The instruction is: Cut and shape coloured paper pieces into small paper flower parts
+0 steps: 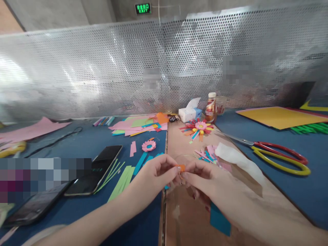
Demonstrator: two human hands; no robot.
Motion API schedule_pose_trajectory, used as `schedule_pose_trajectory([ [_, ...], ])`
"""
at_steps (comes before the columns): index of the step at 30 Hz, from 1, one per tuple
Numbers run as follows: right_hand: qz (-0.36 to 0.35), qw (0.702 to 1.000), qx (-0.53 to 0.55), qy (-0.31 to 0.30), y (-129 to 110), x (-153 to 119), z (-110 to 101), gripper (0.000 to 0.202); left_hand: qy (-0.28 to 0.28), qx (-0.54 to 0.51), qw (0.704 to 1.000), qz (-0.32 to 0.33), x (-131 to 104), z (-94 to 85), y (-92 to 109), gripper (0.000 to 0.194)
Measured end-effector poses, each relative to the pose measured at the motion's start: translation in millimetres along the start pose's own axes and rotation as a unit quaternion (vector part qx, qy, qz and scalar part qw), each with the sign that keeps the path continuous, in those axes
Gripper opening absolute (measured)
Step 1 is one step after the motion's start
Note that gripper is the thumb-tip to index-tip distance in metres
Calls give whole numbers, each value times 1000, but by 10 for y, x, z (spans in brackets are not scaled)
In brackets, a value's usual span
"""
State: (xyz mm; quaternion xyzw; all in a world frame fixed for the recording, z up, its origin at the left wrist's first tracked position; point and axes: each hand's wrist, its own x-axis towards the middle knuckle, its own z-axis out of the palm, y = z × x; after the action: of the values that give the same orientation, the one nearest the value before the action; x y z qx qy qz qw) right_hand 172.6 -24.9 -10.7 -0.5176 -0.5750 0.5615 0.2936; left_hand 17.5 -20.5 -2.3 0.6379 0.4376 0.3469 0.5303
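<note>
Two bare hands at work over the bench. We see the left hand and the right hand brought together above its wooden strip, with a small piece of orange paper between them. In each hand the grip is closed to a fine pinch, thumb against forefinger, the left on one edge of the paper and the right on the other; the lower fingers of the right hand are partly hidden, and we cannot tell whether they hold anything.

We judge tearing or creasing the chief hazard: the piece is small, and an uneven pull between the two pinches would cause either. Should one pinch slacken, the paper could spring out of shape or drop.

Behind the right hand we note a bundle of pink and blue strips, and near it a crumpled tissue; a sweep of that hand could scatter the strips. A blue paper lies just below the same hand, where the forearm might drag it. The scissors rest farther right, blades toward the strip, so a careless reach could meet their points.
</note>
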Motion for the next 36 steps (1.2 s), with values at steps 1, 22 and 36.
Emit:
schedule_pose_trajectory([
  [1,-9,1000,-4,-9,6,0,-6,16,-7,-9,1000,1,0,2,2,9],
  [22,-85,993,45,-71,84,47,-102,24,2,-29,999,19,-1,-54,-27,15],
  [36,-76,995,25,-58,82,37,-90,24,11,-17,999,29,-15,-45,-12,16],
])
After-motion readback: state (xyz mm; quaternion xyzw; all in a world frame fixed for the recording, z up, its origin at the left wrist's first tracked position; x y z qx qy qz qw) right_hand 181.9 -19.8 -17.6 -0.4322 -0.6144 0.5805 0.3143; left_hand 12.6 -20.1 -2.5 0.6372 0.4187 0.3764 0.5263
